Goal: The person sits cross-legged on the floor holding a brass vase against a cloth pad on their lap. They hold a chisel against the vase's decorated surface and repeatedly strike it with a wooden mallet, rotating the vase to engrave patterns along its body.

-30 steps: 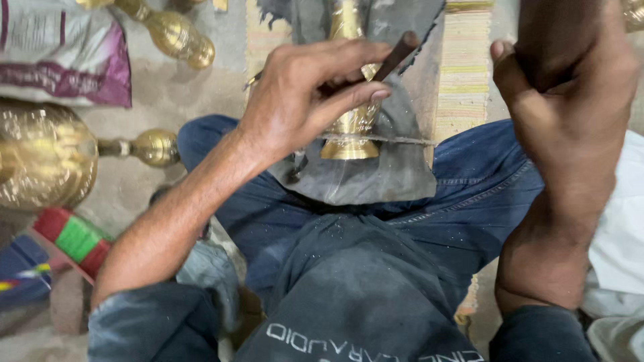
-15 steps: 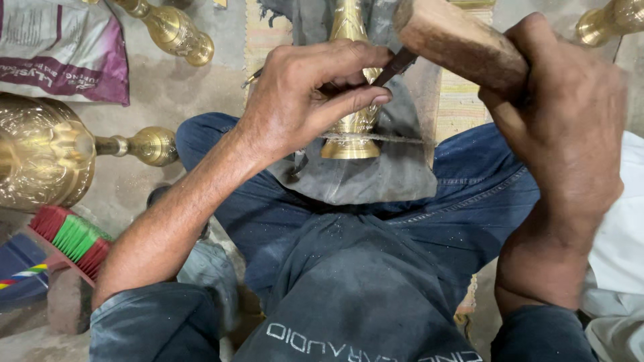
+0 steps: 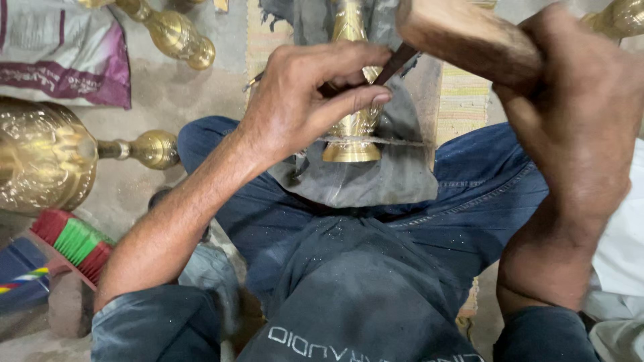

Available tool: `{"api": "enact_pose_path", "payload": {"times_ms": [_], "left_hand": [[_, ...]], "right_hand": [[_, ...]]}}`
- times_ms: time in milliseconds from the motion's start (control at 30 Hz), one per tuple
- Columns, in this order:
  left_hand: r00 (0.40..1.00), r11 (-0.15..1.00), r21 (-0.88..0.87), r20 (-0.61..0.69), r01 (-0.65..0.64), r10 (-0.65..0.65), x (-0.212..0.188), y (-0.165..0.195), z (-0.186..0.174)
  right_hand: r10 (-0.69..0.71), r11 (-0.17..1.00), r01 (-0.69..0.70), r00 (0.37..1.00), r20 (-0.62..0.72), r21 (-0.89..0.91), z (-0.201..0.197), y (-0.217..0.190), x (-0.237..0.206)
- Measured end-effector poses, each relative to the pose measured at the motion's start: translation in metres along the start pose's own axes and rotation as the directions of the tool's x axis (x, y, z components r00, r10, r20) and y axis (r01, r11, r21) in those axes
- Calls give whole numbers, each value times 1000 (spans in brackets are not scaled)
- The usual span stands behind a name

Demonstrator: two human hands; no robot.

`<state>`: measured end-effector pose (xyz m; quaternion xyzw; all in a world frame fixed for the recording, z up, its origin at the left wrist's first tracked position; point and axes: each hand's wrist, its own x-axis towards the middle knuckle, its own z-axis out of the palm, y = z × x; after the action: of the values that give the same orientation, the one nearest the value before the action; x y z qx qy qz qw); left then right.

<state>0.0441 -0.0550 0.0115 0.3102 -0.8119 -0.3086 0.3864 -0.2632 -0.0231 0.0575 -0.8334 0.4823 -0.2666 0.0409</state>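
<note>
Below, dusty concrete floor (image 3: 168, 87); left hand (image 3: 302, 100) pinches chisel (image 3: 396, 62), right hand (image 3: 577, 114) clasps mallet (image 3: 463, 37).

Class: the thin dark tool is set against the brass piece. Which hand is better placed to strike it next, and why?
Probably the right hand: it holds the wooden mallet raised beside the chisel. The left hand is busy pinching that chisel against the brass piece.

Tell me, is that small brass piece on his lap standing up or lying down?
Lying down. The brass piece rests lengthwise on the grey cloth across the lap, its flared base facing the person, a cord tied over it.
</note>
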Motion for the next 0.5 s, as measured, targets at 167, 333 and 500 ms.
{"api": "enact_pose_path", "payload": {"times_ms": [167, 333, 500], "left_hand": [[1000, 1000, -7, -12, 1, -1, -2, 1, 0], [999, 1000, -18, -33, 23, -24, -4, 2, -1], [999, 1000, -24, -43, -17, 16, -3, 1, 1]], "right_hand": [[45, 994, -47, 999, 29, 99, 5, 8, -6], [62, 998, -62, 998, -4, -9, 14, 16, -11], [217, 966, -208, 975, -41, 156, 16, 13, -13]]}}
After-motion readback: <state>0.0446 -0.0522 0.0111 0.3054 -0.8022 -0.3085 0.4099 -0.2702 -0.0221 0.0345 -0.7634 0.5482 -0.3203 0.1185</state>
